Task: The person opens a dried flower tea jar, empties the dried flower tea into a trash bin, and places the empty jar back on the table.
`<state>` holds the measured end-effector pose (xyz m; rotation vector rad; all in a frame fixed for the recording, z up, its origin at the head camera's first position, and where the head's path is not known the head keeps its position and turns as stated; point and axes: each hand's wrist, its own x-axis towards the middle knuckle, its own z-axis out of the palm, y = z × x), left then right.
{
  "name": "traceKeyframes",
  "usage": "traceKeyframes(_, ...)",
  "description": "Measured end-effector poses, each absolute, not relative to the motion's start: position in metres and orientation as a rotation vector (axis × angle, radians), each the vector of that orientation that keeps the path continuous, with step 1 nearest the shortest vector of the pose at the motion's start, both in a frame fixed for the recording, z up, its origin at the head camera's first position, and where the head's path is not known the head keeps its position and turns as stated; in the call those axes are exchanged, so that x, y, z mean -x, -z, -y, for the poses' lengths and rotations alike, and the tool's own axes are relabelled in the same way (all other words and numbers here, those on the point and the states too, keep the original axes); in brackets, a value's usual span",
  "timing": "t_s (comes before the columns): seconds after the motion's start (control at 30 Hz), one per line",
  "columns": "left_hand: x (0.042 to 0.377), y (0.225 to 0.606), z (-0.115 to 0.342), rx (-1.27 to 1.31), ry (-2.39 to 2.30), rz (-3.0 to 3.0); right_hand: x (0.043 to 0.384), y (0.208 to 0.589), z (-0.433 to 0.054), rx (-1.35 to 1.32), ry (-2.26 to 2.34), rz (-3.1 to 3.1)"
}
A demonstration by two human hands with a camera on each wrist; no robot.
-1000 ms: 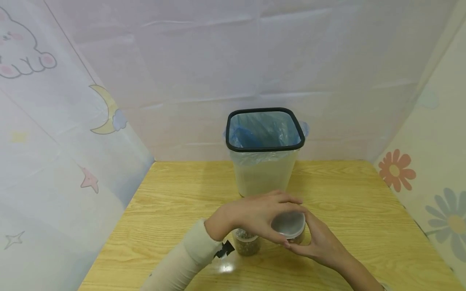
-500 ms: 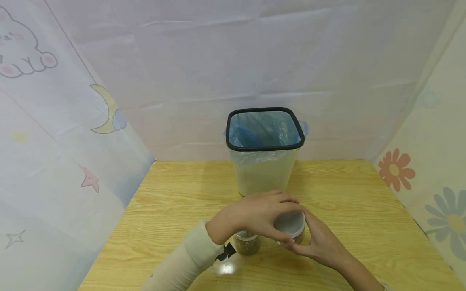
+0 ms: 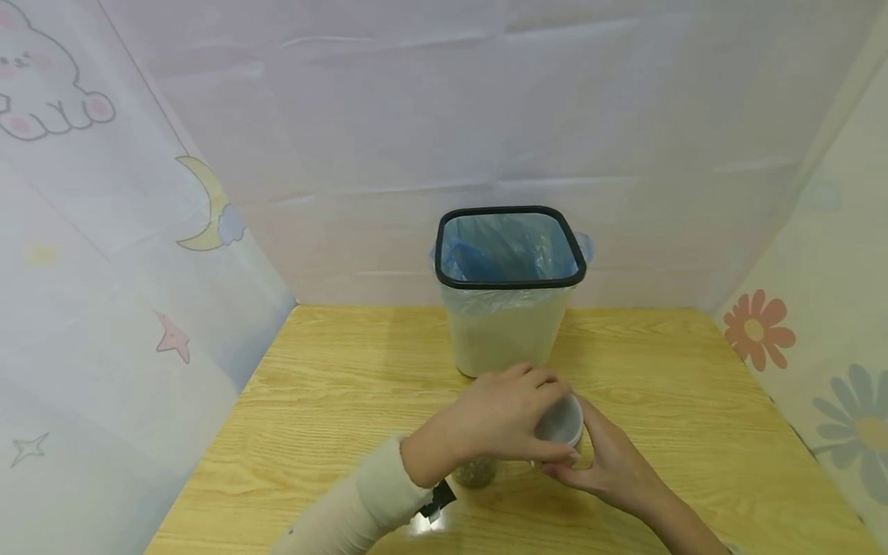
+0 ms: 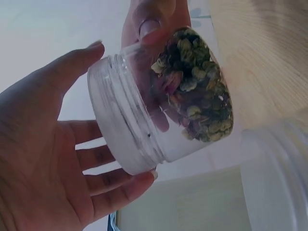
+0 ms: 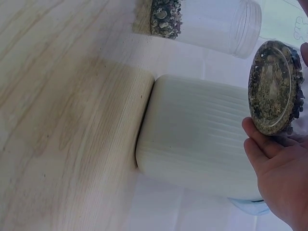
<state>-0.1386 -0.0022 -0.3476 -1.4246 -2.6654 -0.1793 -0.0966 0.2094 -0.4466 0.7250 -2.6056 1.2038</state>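
Observation:
Both hands hold a small clear plastic jar (image 3: 559, 422) of dried flower buds just above the wooden table (image 3: 333, 401), tilted on its side. My left hand (image 3: 499, 420) wraps over its threaded top end (image 4: 120, 130), thumb on one side and fingers on the other. From below, my right hand (image 3: 610, 462) cradles the jar's base (image 5: 273, 94), thumb on the far wall. A second jar (image 3: 475, 472) with buds stands on the table under my left wrist, mostly hidden. I cannot tell whether the held jar has its lid on.
A pale waste bin (image 3: 502, 339) with a black rim and blue liner stands open just behind the hands. Cloth walls with cartoon prints close in the table at the back, left and right. The second jar (image 5: 207, 21) stands in front of the bin (image 5: 192, 134).
My left hand has slid further over the jar's top and the jar has tipped more onto its side. The second jar is now more hidden under my wrist.

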Motion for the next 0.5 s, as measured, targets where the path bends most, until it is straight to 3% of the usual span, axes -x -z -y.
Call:
traceKeyframes(0.3,0.1316,0.3515,-0.0044,1.251,0.168,2.687,0.0955,0.4453,-0.2109,-0.693,-1.231,2.618)
traceKeyframes(0.5,0.1401,0.3468,0.0019,1.38,0.234,2.637,0.0959,0.4462,-0.2114,-0.688,-1.204,2.617)
